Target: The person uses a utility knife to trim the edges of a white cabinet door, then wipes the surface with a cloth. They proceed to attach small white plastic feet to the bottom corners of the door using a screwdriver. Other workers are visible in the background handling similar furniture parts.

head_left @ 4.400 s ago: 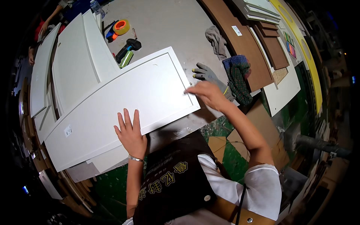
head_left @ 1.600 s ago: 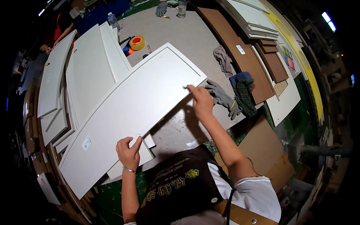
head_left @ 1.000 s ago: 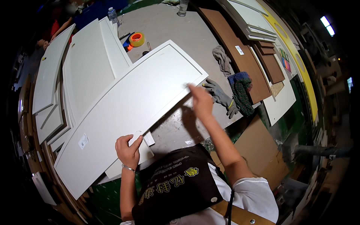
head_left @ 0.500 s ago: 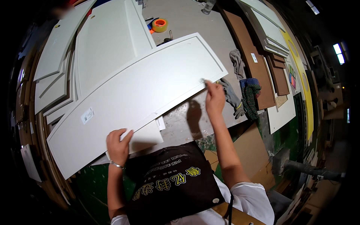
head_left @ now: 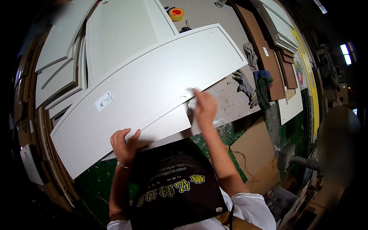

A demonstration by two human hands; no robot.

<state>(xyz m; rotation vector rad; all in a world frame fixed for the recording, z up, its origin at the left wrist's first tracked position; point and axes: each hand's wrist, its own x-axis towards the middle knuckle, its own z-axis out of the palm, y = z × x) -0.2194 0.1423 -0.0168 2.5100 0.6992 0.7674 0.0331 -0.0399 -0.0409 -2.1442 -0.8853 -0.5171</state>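
A long white panel with a curved far edge and a paper label lies slantwise across the workbench. My left hand grips its near edge, with bent fingers and the thumb over the rim. At the middle of that same edge is my right hand, closed in a pinch. A small greyish thing sticks out from its fingertips over the panel, too blurred to name. Beneath the panel, a smaller white board juts out toward me.
More white panels are stacked at the left. Orange-cored tape lies on the bench beyond the panel. Grey gloves and a dark patterned cloth lie at the right, beside brown boards. Cardboard lies below.
My right hand has slid left and toward me along the panel's near edge, the small thing with it. My left hand stays on the edge. The whole view has shifted slightly.
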